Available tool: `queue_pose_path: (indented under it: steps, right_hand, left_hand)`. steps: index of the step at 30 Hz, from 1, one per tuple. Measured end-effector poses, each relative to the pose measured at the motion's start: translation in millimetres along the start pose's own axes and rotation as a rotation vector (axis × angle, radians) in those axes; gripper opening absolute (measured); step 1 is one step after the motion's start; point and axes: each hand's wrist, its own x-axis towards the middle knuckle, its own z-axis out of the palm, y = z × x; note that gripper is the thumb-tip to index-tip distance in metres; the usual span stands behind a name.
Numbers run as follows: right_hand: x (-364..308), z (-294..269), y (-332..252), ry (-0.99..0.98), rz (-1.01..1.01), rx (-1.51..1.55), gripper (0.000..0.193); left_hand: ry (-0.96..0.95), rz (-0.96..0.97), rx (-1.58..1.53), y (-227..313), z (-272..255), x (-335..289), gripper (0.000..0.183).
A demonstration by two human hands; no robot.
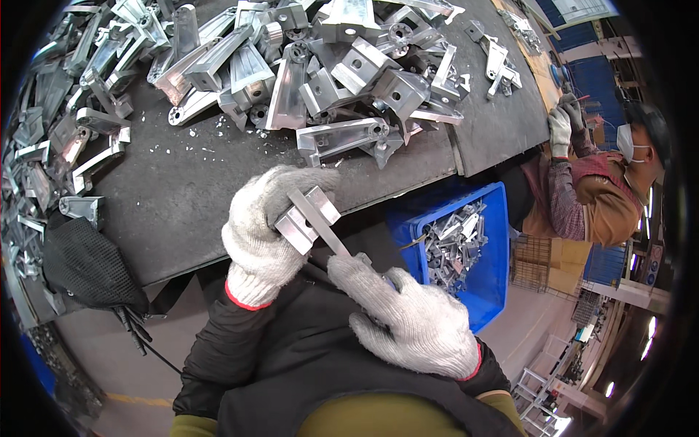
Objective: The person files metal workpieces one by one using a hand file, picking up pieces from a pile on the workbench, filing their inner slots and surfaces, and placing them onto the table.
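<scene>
My left hand (266,211), in a white knitted glove with a red cuff, is closed around a silver metal bracket (295,231) in front of my chest. Across the face of this bracket lies the flat grey blade of a file (326,229). My right hand (415,313), gloved the same way, grips the file's near end with the index finger stretched along it. The handle is mostly hidden under that hand. Just beyond my left hand, a loose cast metal bracket (342,140) rests at the near side of a large heap of similar brackets (251,76).
The dark worktop (189,175) carries another pile of brackets (44,153) at left, near a black mesh bag (91,262). A blue bin (497,251) with small metal parts stands at right below the table edge. Beyond it, a masked co-worker (582,182) works at the bench.
</scene>
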Motion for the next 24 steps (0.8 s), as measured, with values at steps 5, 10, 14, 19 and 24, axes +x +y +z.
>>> queue_pose_path:
  steps: [5,10,14,19,24]
  right_hand:
    - [-2.2,-1.2,-2.5,-0.020,0.051,-0.081,0.069]
    - [0.9,3.0,1.8,0.009,-0.021,0.045,0.067]
    - [0.2,-4.1,-4.7,-0.065,0.034,0.023,0.067]
    - [1.0,-2.0,0.5,-0.007,0.011,0.057,0.067]
    - [1.2,-1.7,2.6,0.003,0.008,0.031,0.066]
  left_hand:
    - [0.062,-0.059,-0.045,-6.4,6.4,-4.7,0.031]
    - [0.018,-0.065,-0.175,-2.8,0.6,-2.9,0.030]
    - [-0.034,-0.009,-0.150,5.8,-0.9,-0.7,0.033]
    - [-0.025,-0.084,-0.269,-1.9,-0.5,-5.0,0.041]
    - [0.005,-0.105,-0.277,-8.0,-1.4,-10.5,0.042]
